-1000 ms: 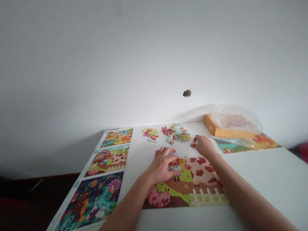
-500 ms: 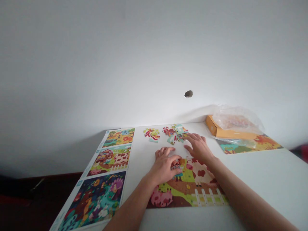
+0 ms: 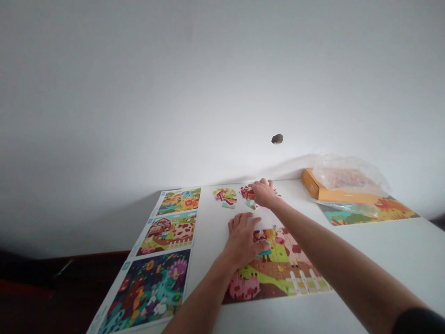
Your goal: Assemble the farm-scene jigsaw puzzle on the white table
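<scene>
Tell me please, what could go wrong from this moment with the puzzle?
The right hand is over one pile of loose pieces, so some may scatter or mix with the pile beside it. The left hand is at the puzzle's edge and might push joined pieces apart. The right forearm crosses over the puzzle and could brush it.

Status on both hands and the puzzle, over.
Right hand over the far loose pieces. Left hand at the part-built farm puzzle. Box off to the right.
</scene>
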A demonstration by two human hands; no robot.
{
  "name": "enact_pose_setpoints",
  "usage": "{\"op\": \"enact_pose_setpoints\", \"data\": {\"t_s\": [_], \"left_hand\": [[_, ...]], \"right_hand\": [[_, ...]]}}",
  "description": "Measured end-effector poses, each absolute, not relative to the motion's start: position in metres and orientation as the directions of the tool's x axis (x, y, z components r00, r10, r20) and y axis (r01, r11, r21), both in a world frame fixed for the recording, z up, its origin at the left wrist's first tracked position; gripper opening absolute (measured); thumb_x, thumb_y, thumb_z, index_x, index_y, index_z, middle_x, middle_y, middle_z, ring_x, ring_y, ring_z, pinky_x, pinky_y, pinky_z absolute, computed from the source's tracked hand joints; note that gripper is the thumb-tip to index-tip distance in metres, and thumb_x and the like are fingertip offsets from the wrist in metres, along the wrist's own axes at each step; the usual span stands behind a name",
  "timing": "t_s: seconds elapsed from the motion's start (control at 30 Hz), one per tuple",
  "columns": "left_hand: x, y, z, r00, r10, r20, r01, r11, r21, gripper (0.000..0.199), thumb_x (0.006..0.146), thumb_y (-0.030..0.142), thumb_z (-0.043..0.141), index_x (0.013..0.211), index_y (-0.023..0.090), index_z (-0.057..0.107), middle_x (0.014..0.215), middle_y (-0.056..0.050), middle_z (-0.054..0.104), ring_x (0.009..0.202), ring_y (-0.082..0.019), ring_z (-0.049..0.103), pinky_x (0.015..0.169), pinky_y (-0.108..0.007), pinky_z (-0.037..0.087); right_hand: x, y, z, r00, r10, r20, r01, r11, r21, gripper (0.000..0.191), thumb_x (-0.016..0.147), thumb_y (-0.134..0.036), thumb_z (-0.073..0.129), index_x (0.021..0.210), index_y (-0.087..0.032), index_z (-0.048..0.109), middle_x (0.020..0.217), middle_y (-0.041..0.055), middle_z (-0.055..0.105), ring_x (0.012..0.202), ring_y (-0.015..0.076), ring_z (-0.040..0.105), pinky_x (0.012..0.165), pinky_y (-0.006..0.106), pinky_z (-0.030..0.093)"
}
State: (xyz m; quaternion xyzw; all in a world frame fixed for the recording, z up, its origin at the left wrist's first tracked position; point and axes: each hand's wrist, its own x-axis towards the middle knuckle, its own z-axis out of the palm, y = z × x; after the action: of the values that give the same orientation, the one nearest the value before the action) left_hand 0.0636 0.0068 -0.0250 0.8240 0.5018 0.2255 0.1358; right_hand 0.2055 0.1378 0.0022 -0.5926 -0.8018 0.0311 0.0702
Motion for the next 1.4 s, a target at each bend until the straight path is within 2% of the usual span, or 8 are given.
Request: {"op": "enact_pose_setpoints", "data": {"t_s": [0.13,0.33,0.43,0.7,0.87,1.07,1.23,1.4], "left_hand": [[0.063,0.008,-0.026,0.364,0.899,0.244,0.764,-0.438,0.474,0.067,0.065,0.048,0.076,0.125,0.029,0.054,0.133,-0.008,0.05,0.121,-0.032,0.04,0.103,-0.049,0.029],[0.064,0.012,-0.028,0.293,0.911,0.289,0.753,-0.406,0.517,0.046,0.077,0.037,0.069,0.121,0.027,0.058,0.123,-0.007,0.057,0.116,-0.028,0.046,0.1,-0.044,0.034],[0.065,0.013,-0.03,0.262,0.909,0.323,0.745,-0.403,0.531,0.044,0.075,0.027,0.072,0.116,0.027,0.06,0.119,-0.005,0.059,0.114,-0.026,0.048,0.099,-0.042,0.037],[0.059,0.02,-0.035,0.226,0.9,0.373,0.682,-0.419,0.599,0.038,0.074,0.009,0.066,0.11,0.023,0.063,0.11,-0.006,0.065,0.109,-0.024,0.054,0.097,-0.041,0.042],[0.055,0.031,-0.039,0.067,0.934,0.351,0.508,-0.334,0.794,0.025,0.087,0.024,0.055,0.11,0.02,0.064,0.101,-0.008,0.07,0.097,-0.022,0.063,0.091,-0.038,0.047],[0.049,0.043,-0.034,-0.083,0.974,0.211,0.172,-0.195,0.966,0.036,0.088,0.043,0.054,0.104,0.013,0.065,0.097,-0.01,0.071,0.087,-0.021,0.067,0.079,-0.031,0.051],[0.047,0.045,-0.036,-0.038,0.982,0.183,0.083,-0.179,0.98,0.034,0.083,0.042,0.062,0.101,0.014,0.066,0.094,-0.007,0.072,0.085,-0.019,0.067,0.077,-0.027,0.051],[0.046,0.049,-0.04,-0.158,0.974,0.162,0.079,-0.151,0.985,0.03,0.078,0.039,0.067,0.095,0.014,0.068,0.091,-0.006,0.072,0.083,-0.019,0.067,0.075,-0.027,0.051]], "right_hand": [[0.205,0.138,0.006,-0.284,0.956,0.069,0.948,0.291,-0.133,0.037,0.087,-0.035,0.056,0.123,-0.027,0.059,0.113,0.0107,0.064,0.112,0.0306,0.044,0.094,0.049,0.024],[0.229,0.099,-0.011,-0.103,0.963,0.249,0.98,0.141,-0.14,0.051,0.084,-0.053,0.057,0.127,-0.026,0.055,0.132,0.0136,0.051,0.117,0.034,0.039,0.098,0.054,0.019],[0.246,0.082,-0.025,-0.074,0.956,0.284,0.971,0.134,-0.199,0.044,0.089,-0.049,0.052,0.128,-0.03,0.054,0.136,0.0088,0.051,0.117,0.0315,0.04,0.097,0.052,0.022],[0.254,0.079,-0.026,-0.052,0.933,0.356,0.926,0.178,-0.333,0.025,0.094,-0.038,0.048,0.106,-0.028,0.067,0.113,0.0038,0.067,0.107,0.0265,0.049,0.098,0.047,0.026],[0.25,0.073,-0.021,-0.082,0.847,0.525,0.731,0.409,-0.546,0.031,0.1,-0.033,0.037,0.103,-0.021,0.066,0.113,0.0096,0.064,0.103,0.02,0.057,0.092,0.033,0.041],[0.237,0.066,-0.027,-0.488,0.621,0.613,0.405,0.783,-0.472,0.016,0.093,-0.032,0.054,0.095,-0.021,0.065,0.129,0.0098,0.055,0.116,0.0199,0.055,0.096,0.033,0.047],[0.235,0.068,-0.03,-0.556,0.589,0.587,0.375,0.807,-0.456,0.014,0.089,-0.032,0.061,0.097,-0.022,0.066,0.13,0.0107,0.053,0.113,0.0221,0.056,0.094,0.035,0.048],[0.235,0.067,-0.028,-0.437,0.674,0.595,0.398,0.738,-0.544,0.021,0.092,-0.03,0.056,0.11,-0.023,0.063,0.12,0.0085,0.06,0.103,0.0195,0.06,0.088,0.032,0.049]]}}
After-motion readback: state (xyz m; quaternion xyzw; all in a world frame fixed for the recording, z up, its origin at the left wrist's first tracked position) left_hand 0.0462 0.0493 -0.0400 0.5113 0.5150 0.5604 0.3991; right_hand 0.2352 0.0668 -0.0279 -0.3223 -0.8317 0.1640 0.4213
